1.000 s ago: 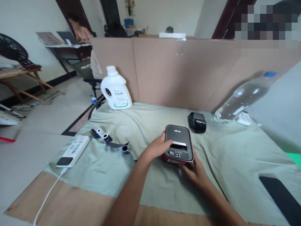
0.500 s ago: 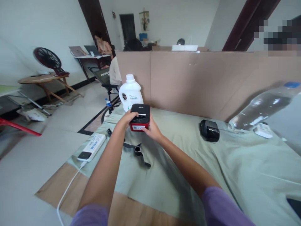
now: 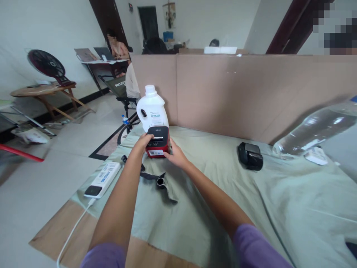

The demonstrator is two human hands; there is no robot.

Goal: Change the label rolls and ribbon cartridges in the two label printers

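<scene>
Both hands grip the printer (image 3: 157, 142), a small black-and-red box. Left hand (image 3: 142, 143) wraps its left side, thumb over the top edge; right hand (image 3: 174, 156) presses the right side and lower corner, fingers curled against it. So the printer is pinched between the two palms, arms stretched far forward. It sits at or just above the green cloth (image 3: 212, 193), touching or almost touching the front of the white jug (image 3: 152, 109); contact with the cloth can't be told.

Doing it well, as a judgement: keep the box level, keep even pressure from both sides, lower it flat so it doesn't rock on the wrinkled cloth, and leave a gap to the jug so it isn't knocked over.

Around: a black strap with a small tube end (image 3: 160, 182) lies on the cloth just below the hands, under the right forearm, and could snag. A power strip (image 3: 103, 179) with white cable sits at the left edge of the cloth. A second small black device (image 3: 250, 156) lies well to the right. A clear water bottle (image 3: 312, 130) lies on its side far right. Cardboard wall (image 3: 237, 93) stands behind. Another person sits at a desk far back left.
</scene>
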